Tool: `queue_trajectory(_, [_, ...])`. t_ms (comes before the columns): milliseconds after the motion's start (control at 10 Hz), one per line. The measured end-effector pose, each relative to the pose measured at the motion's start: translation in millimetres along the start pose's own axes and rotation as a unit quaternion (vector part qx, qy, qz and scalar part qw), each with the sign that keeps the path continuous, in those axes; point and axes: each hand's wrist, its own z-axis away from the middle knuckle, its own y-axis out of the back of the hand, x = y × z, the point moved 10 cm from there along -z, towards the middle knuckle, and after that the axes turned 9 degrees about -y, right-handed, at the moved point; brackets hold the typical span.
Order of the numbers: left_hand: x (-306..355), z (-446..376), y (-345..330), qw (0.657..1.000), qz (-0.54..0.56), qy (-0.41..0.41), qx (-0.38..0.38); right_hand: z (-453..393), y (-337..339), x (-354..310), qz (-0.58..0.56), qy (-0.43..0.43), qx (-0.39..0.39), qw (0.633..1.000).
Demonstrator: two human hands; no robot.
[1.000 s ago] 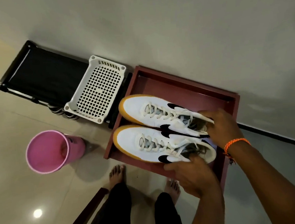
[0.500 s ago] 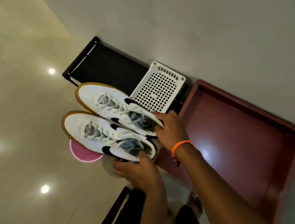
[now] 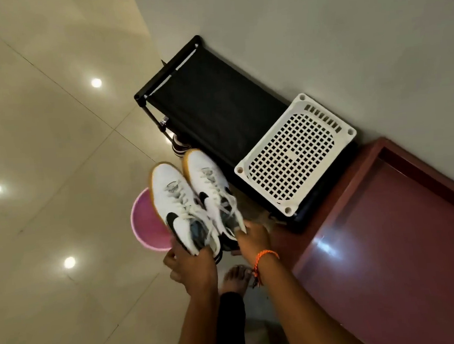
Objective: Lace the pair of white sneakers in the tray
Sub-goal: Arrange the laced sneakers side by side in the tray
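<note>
I now hold both sneakers [image 3: 195, 201] clear of the tray [image 3: 388, 240], at frame centre above the pink bucket [image 3: 146, 227]. Left hand [image 3: 192, 266] and right hand [image 3: 252, 237] each grasp a heel, apparently. A second ago they lay in the tray; lacing can follow.

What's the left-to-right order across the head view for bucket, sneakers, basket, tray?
pink bucket → sneaker in the left hand → sneaker in the right hand → white perforated basket → red tray
</note>
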Motion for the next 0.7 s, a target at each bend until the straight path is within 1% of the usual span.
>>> queue_trajectory(100, [14.2, -18.1, -36.7, 0.995, -0.031, -0.044, -0.085, -18.3, 16.3, 22.2, -0.146, -0.039, 0.043, 0.988])
queue_trajectory(200, [30.9, -39.0, -84.0, 0.983, -0.036, -0.103, -0.150, -49.7, 25.0, 40.5, -0.246, -0.047, 0.084, 0.965])
queue_trajectory(300, [33.4, -70.0, -137.3, 0.970, -0.010, -0.157, -0.186, -75.3, 30.8, 38.8, -0.339, -0.051, 0.118, 0.932])
queue_trajectory(400, [66.3, -71.4, -168.3, 0.957, 0.009, -0.167, -0.236, -102.7, 31.3, 40.0, -0.454, -0.103, 0.115, 0.878])
queue_trajectory(500, [92.1, -69.4, -187.0, 0.954, 0.034, -0.153, -0.257, -117.2, 24.4, 37.9, -0.516, -0.132, 0.086, 0.842])
queue_trajectory(600, [104.4, -74.0, -195.5, 0.950, 0.062, -0.142, -0.271, -122.4, 20.0, 31.1, -0.504, -0.133, 0.055, 0.852])
queue_trajectory(700, [105.7, -85.3, -191.1, 0.954, 0.097, -0.131, -0.253, -126.2, 5.8, 28.0, -0.417, -0.140, -0.019, 0.898])
